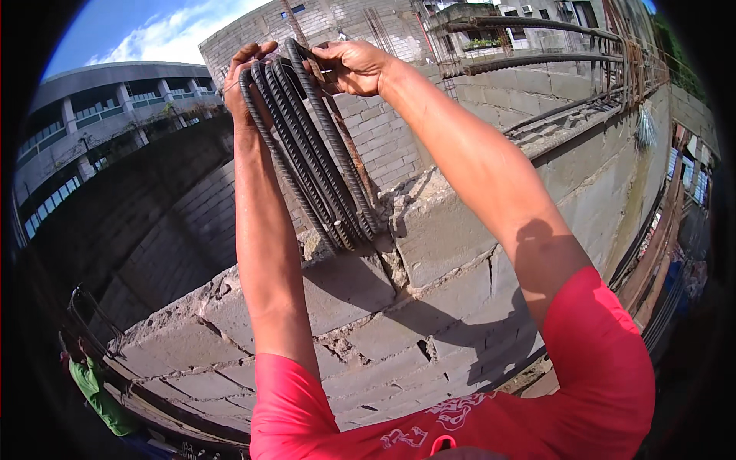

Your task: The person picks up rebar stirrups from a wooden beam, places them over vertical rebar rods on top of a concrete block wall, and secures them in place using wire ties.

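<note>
A bundle of dark ribbed rebar stirrups, bent into closed loops, stands tilted on top of the concrete block wall. My left hand curls its fingers over the bundle's upper left corner. At the upper right, my right hand has its thumb and fingers closed at the top of the rightmost loop. Some of those fingertips are hidden behind the steel. A thin rusty vertical bar runs up behind the bundle, close to my right hand; whether it passes through the loops, I cannot tell.
Long horizontal rebars tied to upright bars extend along the wall at the upper right. A person in a green shirt is low at the far left. Wooden planks lie below on the right. Broken mortar roughens the wall's top edge.
</note>
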The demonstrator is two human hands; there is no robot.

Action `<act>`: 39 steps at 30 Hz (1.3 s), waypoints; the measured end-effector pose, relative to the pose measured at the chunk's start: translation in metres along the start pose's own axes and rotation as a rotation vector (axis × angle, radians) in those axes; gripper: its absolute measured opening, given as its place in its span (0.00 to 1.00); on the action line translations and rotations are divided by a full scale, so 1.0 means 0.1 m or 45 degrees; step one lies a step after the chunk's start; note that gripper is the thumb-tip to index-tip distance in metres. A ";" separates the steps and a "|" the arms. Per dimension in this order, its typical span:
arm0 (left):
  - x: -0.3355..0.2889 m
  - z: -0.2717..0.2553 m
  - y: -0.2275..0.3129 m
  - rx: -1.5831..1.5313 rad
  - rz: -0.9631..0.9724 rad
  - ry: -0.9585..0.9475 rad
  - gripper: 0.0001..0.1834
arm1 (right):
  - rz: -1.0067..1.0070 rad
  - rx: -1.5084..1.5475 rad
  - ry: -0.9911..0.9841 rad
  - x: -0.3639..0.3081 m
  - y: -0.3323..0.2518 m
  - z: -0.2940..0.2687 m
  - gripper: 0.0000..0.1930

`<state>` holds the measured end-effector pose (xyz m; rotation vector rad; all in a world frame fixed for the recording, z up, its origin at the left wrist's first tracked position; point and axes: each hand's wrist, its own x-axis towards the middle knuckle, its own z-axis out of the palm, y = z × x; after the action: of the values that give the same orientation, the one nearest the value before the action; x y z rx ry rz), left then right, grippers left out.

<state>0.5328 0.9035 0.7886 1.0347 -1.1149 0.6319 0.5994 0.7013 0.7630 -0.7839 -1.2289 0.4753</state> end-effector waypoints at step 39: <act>-0.18 -0.22 0.13 0.278 -0.001 -0.610 0.45 | -0.642 -1.691 0.339 0.07 -0.35 -0.18 0.13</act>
<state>0.5254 0.9304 0.7747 1.4216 -1.4825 0.5247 0.6153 0.6784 0.7918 -1.4930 -1.3441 -0.9575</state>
